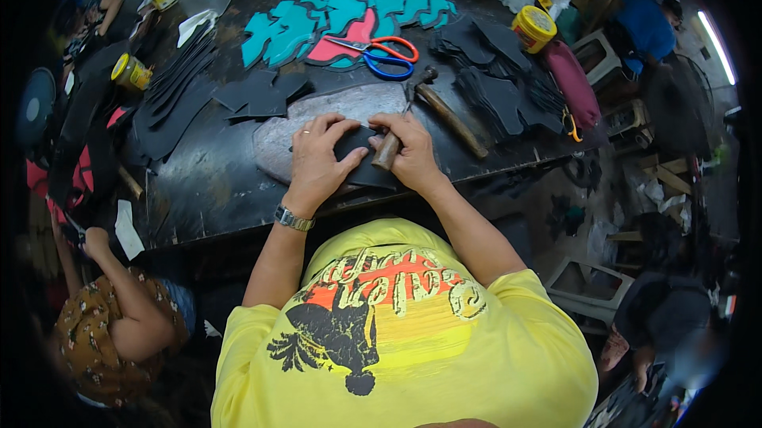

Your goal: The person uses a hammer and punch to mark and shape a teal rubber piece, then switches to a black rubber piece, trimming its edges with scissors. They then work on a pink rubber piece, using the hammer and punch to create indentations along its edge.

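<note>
Left hand (pixel 317 160) grip flat on black leather piece (pixel 361 160); right hand (pixel 411 154) grip clamped on wooden-handled tool (pixel 386 150).

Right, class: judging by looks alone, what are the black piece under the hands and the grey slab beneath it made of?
The black piece: probably leather or a synthetic sheet, thin, matte and flat under both hands. The grey slab: likely stone, a mottled, dull grey surface with scuffs and a rounded outline, though worn metal cannot be ruled out.

We have one view, from a head camera looking steeply down and forward. Our yellow shirt (pixel 405 333) fills the lower middle, close; the dark table (pixel 206 182) spreads across the upper middle, edges bending toward the rim.
</note>
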Demonstrator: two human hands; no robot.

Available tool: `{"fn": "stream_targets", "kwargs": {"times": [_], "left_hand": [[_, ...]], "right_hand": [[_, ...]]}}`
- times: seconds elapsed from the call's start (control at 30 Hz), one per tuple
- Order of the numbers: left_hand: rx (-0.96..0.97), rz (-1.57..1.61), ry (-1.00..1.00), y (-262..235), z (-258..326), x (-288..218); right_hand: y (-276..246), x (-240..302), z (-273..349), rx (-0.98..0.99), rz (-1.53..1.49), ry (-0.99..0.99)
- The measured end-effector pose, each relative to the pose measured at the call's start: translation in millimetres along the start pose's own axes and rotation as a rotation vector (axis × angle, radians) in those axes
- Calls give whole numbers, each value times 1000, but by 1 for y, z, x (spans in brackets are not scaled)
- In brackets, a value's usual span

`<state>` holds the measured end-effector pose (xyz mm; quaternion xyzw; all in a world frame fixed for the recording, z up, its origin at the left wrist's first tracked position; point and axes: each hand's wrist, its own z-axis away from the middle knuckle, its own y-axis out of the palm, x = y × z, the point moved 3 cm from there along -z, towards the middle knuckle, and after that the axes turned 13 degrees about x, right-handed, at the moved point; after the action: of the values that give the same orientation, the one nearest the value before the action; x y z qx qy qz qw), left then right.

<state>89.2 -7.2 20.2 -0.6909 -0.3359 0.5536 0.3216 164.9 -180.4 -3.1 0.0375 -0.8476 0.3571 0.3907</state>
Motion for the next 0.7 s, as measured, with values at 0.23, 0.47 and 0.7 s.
{"fn": "stream_targets", "kwargs": {"times": [0.23,0.47,0.7], "left_hand": [[70,249,22,-22,12,7],[-156,-27,-73,-116,-11,108],[168,-361,-520,-133,-39,185]], "right_hand": [[-7,30,2,27,119,-7],[3,60,14,160,296,45],[25,45,-26,330,-203,195]]}}
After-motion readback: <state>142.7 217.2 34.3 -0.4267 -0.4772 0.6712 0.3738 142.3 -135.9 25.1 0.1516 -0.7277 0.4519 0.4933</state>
